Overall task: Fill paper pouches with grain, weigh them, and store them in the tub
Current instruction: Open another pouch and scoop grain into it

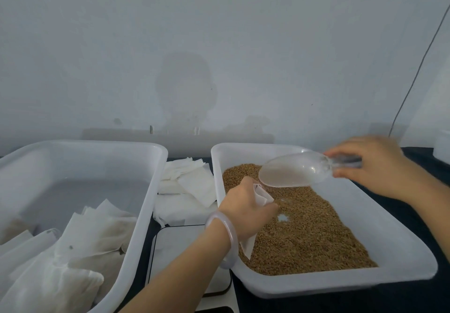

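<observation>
Pale grey-white wall (219, 32), evenly lit, darker blotch (186, 86) mid-wall, maybe a damp stain. Thin dark cable (418, 69) runs down at right. Black tabletop (414, 300) below.

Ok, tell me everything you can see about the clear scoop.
The scoop is clear plastic, with a deep oval bowl and a short handle. The right hand grips the handle, holding it in the air over the grain in the white tray, bowl towards the paper pouch that the left hand holds. It looks empty. Its rim comes close to the pouch; contact is unclear.
</observation>
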`<state>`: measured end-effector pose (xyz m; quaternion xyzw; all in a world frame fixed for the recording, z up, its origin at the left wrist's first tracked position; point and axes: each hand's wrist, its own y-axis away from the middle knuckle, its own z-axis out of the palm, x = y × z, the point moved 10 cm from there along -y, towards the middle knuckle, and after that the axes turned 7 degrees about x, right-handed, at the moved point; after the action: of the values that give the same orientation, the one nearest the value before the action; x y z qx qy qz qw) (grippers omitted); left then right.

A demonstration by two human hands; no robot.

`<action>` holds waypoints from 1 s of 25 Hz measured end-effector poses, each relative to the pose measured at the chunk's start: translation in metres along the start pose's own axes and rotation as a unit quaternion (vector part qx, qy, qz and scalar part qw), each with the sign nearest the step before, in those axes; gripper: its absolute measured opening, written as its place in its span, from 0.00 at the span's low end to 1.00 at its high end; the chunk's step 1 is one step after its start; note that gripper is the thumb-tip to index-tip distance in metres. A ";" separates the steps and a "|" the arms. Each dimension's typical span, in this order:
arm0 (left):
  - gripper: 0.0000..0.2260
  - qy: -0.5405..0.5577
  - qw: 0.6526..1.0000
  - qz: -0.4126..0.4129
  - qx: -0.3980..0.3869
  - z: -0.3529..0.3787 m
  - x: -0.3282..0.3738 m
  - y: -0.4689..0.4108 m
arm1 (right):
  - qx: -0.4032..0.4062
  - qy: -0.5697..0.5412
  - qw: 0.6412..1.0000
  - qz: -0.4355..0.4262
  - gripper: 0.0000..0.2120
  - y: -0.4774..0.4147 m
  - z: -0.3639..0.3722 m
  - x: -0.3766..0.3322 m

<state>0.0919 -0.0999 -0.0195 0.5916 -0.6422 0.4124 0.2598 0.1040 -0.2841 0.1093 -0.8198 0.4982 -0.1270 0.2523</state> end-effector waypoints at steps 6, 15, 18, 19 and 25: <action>0.04 0.109 0.994 0.012 0.009 -0.004 0.002 0.002 | -0.241 -0.039 0.969 0.038 0.13 0.063 0.123 -0.009; 0.07 0.282 0.959 0.027 -0.014 -0.043 0.032 0.001 | -0.308 -0.070 0.947 0.053 0.20 0.073 0.143 -0.012; 0.09 0.313 0.943 0.077 -0.081 -0.069 0.055 0.009 | -0.116 -0.294 0.945 0.080 0.15 0.038 0.090 -0.047; 0.09 0.327 0.934 0.093 -0.113 -0.075 0.062 0.015 | -0.086 -0.409 0.905 0.080 0.15 0.030 0.076 -0.066; 0.09 0.260 0.947 0.094 -0.167 -0.095 0.041 0.031 | -0.190 -0.621 0.759 -0.048 0.15 0.011 0.078 -0.197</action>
<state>0.0405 -0.0434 0.0571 0.3493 -0.6646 0.4614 0.4727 0.0387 -0.0923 0.0467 -0.7730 0.2067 0.4949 0.3389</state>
